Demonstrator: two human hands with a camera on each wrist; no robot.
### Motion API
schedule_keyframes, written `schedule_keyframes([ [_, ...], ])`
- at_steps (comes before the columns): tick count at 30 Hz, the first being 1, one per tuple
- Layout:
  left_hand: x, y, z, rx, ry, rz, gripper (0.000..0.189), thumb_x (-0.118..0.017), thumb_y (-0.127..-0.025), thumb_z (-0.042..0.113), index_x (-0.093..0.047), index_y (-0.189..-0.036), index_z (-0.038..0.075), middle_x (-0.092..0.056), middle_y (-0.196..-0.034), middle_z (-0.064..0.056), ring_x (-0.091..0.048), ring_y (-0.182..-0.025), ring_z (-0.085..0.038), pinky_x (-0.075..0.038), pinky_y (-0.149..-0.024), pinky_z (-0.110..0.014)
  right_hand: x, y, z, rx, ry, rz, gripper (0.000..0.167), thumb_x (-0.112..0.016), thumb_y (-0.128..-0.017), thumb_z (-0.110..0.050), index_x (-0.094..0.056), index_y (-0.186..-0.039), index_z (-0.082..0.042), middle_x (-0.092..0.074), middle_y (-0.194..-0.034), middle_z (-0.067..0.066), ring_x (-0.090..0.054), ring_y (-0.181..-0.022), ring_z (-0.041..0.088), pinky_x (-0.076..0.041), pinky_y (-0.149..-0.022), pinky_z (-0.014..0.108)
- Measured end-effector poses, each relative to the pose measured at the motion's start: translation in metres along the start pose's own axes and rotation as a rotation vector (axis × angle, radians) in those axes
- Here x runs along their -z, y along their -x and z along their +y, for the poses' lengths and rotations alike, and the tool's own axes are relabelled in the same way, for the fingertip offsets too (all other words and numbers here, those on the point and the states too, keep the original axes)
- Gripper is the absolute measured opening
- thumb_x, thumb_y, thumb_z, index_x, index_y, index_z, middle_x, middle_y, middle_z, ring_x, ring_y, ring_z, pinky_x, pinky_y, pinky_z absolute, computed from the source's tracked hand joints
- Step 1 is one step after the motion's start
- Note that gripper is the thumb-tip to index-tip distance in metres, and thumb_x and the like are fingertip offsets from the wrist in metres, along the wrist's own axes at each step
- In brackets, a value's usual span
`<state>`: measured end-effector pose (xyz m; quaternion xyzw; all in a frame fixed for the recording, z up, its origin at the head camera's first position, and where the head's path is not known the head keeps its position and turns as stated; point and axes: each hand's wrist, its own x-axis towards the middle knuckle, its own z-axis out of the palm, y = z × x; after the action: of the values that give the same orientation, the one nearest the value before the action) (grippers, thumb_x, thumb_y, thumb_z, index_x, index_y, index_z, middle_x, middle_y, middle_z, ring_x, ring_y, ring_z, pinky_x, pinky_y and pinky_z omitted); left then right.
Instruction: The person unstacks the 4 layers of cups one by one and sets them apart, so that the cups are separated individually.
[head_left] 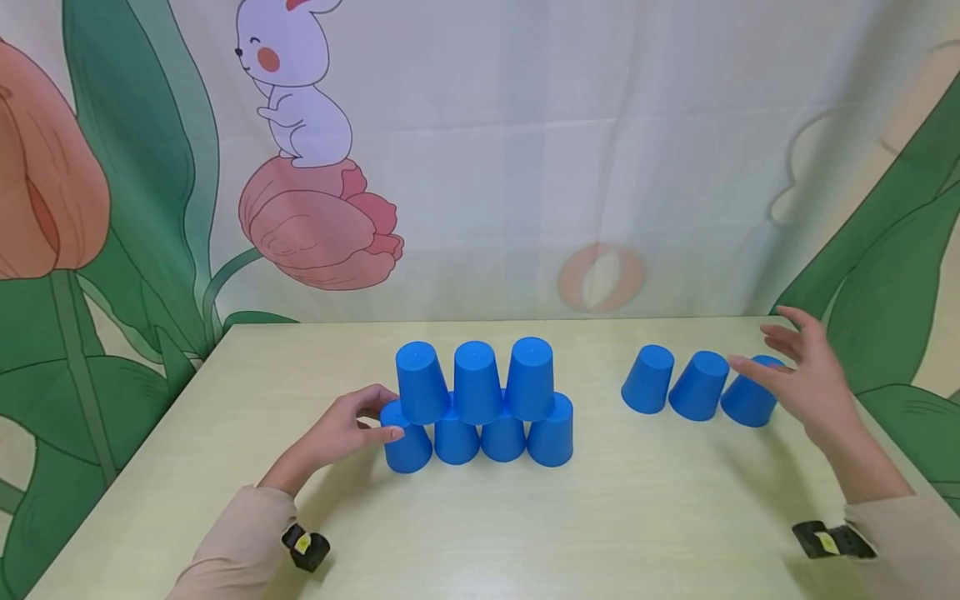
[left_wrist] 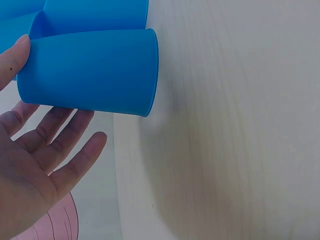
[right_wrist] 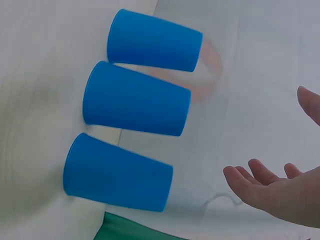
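Note:
Seven upside-down blue cups stand in two tiers, three on top of a lower row. At the row's left end, my left hand [head_left: 347,429] touches the end cup [head_left: 408,450], thumb in front and other fingers behind. The left wrist view has the thumb by this cup [left_wrist: 90,72] near its narrow end; the fingers are fairly straight and some tips are hidden behind it. My right hand [head_left: 813,375] is spread beside and above the rightmost loose cup [head_left: 750,400], holding nothing. A gap separates hand [right_wrist: 280,192] and cup [right_wrist: 117,175] in the right wrist view.
Two more loose blue cups, a middle one [head_left: 699,387] and a left one [head_left: 648,381], stand upside down between the stack and my right hand. Behind the pale wooden table [head_left: 480,533] hangs a printed curtain [head_left: 480,167].

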<state>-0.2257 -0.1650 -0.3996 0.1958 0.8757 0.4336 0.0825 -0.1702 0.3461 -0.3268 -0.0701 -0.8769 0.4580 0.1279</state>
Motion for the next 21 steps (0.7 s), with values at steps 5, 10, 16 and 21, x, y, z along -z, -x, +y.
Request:
schedule_keyframes([
  [5, 0.001, 0.000, 0.001, -0.004, 0.002, 0.001, 0.045, -0.070, -0.080, 0.028, -0.053, -0.115, 0.004, -0.060, -0.106, -0.010, -0.057, -0.098, -0.028, -0.049, -0.079, -0.043, -0.005, 0.005, -0.010, 0.066, 0.007, -0.039, 0.088, -0.062, -0.086, -0.035, -0.001, -0.146, -0.016, -0.022, -0.143, 0.026, -0.022, -0.128, 0.045, -0.028, -0.092, 0.063],
  [10, 0.001, 0.001, 0.001, -0.009, 0.011, -0.003, 0.045, -0.069, -0.081, 0.026, -0.053, -0.116, 0.003, -0.060, -0.107, -0.011, -0.056, -0.098, -0.028, -0.049, -0.079, -0.043, -0.012, 0.009, -0.018, 0.116, 0.015, -0.072, 0.089, -0.064, -0.085, -0.032, -0.002, -0.146, -0.016, -0.027, -0.141, 0.026, -0.029, -0.124, 0.046, -0.032, -0.091, 0.062],
  [16, 0.001, 0.003, 0.003, -0.017, 0.012, -0.004, 0.045, -0.069, -0.081, 0.027, -0.053, -0.116, 0.003, -0.059, -0.107, -0.011, -0.056, -0.098, -0.028, -0.049, -0.079, -0.043, -0.020, 0.014, -0.027, 0.220, -0.003, -0.156, 0.088, -0.068, -0.083, -0.024, -0.006, -0.146, -0.015, -0.033, -0.138, 0.026, -0.034, -0.122, 0.045, -0.032, -0.091, 0.061],
  [21, 0.000, 0.001, 0.001, -0.032, -0.011, 0.006, 0.046, -0.069, -0.081, 0.031, -0.053, -0.114, 0.004, -0.060, -0.106, -0.010, -0.057, -0.097, -0.028, -0.049, -0.078, -0.042, -0.029, 0.016, -0.035, 0.282, -0.013, -0.218, 0.087, -0.068, -0.083, -0.021, -0.008, -0.146, -0.015, -0.034, -0.137, 0.025, -0.035, -0.121, 0.044, -0.031, -0.091, 0.062],
])
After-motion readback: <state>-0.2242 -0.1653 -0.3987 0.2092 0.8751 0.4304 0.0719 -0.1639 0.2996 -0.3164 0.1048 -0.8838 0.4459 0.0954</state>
